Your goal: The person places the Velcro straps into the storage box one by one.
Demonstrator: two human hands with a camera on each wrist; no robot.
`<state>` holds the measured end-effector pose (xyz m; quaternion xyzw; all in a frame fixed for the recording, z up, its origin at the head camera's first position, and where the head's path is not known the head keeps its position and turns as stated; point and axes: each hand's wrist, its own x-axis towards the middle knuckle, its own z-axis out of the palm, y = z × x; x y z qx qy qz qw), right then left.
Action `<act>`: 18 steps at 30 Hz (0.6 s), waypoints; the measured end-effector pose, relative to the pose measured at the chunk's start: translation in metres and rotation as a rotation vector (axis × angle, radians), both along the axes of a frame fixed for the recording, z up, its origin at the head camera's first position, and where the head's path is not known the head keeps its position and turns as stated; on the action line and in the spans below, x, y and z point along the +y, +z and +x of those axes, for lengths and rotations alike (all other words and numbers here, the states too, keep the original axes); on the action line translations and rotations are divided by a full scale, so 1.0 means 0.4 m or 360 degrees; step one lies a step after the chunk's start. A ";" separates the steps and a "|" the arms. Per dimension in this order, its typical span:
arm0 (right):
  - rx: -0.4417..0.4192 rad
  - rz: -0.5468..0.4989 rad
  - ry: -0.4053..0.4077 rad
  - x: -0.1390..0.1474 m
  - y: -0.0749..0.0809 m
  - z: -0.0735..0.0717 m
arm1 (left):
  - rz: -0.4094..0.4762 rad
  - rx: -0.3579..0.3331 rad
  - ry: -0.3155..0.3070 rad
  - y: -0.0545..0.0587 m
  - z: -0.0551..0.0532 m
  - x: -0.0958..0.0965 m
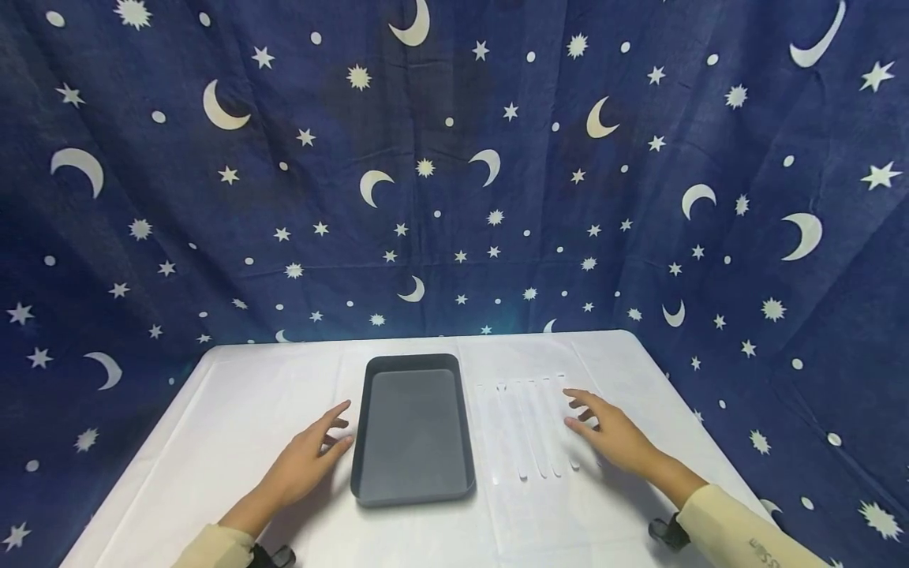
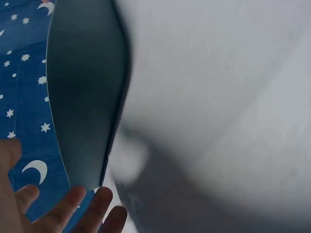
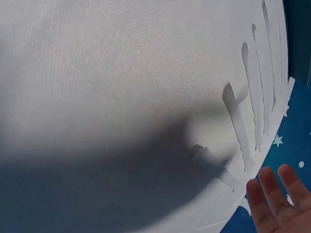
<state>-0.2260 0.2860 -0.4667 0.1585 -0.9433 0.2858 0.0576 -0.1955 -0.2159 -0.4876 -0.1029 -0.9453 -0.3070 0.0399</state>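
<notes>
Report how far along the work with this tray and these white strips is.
Done: apparently just the layout; the tray is down, the strips side by side to its right. In hand: nothing; the left hand is beside the tray, the right hand by the strips. Remaining: probably all the handling, since the tray is bare.

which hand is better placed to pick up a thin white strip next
Probably the right hand: it hovers beside the thin white strips, while the left hand is across the dark grey rectangular tray from them.

Matt tray (image 1: 417, 430) (smooth, plastic-looking).
</notes>
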 end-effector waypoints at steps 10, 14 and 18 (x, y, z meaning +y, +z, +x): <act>-0.0169 -0.0109 -0.0216 0.029 -0.014 -0.010 | 0.0406 -0.0332 0.0123 -0.010 0.018 0.007; -0.0233 -0.0156 -0.0285 0.037 -0.026 -0.009 | 0.0459 -0.0407 0.0131 -0.015 0.030 0.013; -0.0315 -0.0221 -0.0373 0.041 -0.036 -0.003 | 0.0533 -0.0468 0.0080 -0.022 0.039 0.017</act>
